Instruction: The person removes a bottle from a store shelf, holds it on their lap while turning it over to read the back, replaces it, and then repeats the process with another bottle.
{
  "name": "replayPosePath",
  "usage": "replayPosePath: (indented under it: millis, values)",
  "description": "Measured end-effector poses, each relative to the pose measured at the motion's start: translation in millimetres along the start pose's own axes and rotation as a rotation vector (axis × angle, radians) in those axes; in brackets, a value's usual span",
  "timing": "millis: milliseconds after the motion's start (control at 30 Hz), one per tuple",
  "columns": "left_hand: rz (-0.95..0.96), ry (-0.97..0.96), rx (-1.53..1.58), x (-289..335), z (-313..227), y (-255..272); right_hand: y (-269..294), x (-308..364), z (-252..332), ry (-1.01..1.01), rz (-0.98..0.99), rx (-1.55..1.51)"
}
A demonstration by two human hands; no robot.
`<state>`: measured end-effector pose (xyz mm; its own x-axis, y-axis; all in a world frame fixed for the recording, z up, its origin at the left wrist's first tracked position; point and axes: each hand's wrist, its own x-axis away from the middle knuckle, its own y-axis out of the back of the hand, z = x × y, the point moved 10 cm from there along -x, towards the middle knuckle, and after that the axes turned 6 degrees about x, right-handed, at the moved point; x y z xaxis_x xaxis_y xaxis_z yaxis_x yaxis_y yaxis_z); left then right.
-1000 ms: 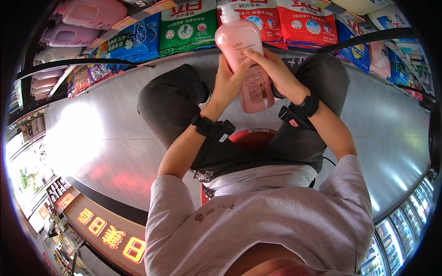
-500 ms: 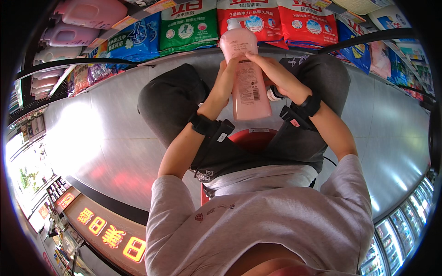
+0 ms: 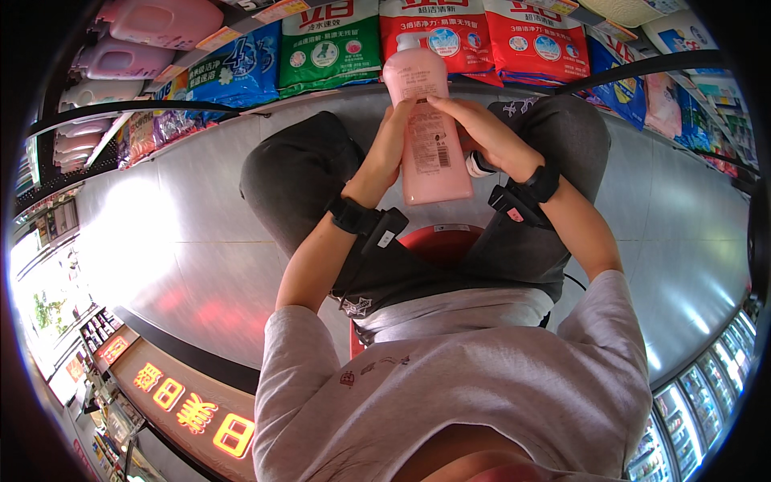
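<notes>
Between my two hands I hold a pink plastic pump bottle (image 3: pixel 434 173), its pale pump head pointing away from me and its back label turned up. My left hand (image 3: pixel 390 138) grips the bottle's left side, the thumb lying near the label's upper edge. On the right side my right hand (image 3: pixel 475 128) grips it too, its thumb laid across the upper front. The other fingers of both hands are mostly hidden behind the bottle. Beyond the pump head lie red detergent bags (image 3: pixel 440 40) and a green detergent bag (image 3: pixel 329 48) on a low shelf.
More bags, including a blue one (image 3: pixel 237 68), line the curved shelf. Pink jugs (image 3: pixel 161 22) stand at the far left. I sit with knees bent over a red stool (image 3: pixel 442 245) on grey tile floor (image 3: pixel 209 217). A counter with a lit sign (image 3: pixel 189 398) is lower left; glass-door coolers (image 3: pixel 683 418) are lower right.
The bottle's base has shifted slightly up and to the left, with a small tilt. Both hands keep their hold on it, and the left wrist has moved slightly.
</notes>
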<state>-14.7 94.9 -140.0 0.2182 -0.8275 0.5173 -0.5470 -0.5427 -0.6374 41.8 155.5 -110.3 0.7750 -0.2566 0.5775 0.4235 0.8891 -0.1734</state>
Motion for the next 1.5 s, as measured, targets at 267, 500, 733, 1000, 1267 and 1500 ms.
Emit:
replayPosePath:
  millis: [267,500,733,1000,1267,1500]
  values:
    - [-0.103,-0.412,-0.214,15,-45,-17,3,2,12,0.093,-0.02,-0.094]
    - [-0.165,-0.407,-0.343,9,-44,-3,6,-6,13,0.144,-0.01,-0.07]
    - [-0.316,-0.515,-0.609,10,-53,14,11,7,35,0.2,-0.151,0.076]
    - [-0.265,-0.54,-0.777,15,-55,-10,21,-3,33,0.348,-0.208,0.047]
    - [-0.134,-0.522,-0.464,27,-73,-29,37,-3,25,0.28,-0.228,-0.044]
    - [-0.162,-0.294,-0.23,9,-50,-7,15,3,38,0.29,-0.142,-0.124]
